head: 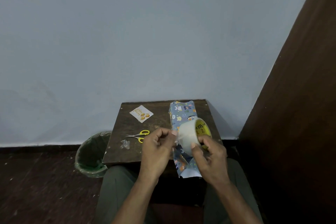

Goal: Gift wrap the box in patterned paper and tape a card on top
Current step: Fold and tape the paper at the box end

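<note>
Scissors (139,135) and card (141,114) lie on the counter (156,123) left of the blue animal-print box (182,112); right hand (211,156) grips the tape roll (193,133), left hand (158,146) pinches its end

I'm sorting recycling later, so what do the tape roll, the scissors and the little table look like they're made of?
Tape roll: clear glossy plastic film, milky where layered, on a yellow, likely cardboard, core.
Scissors: thin grey metal-looking blades, smooth yellow plastic-looking handles.
Table: dark brown wood or wood board, matt and scuffed, with small fixings at its corners.
</note>
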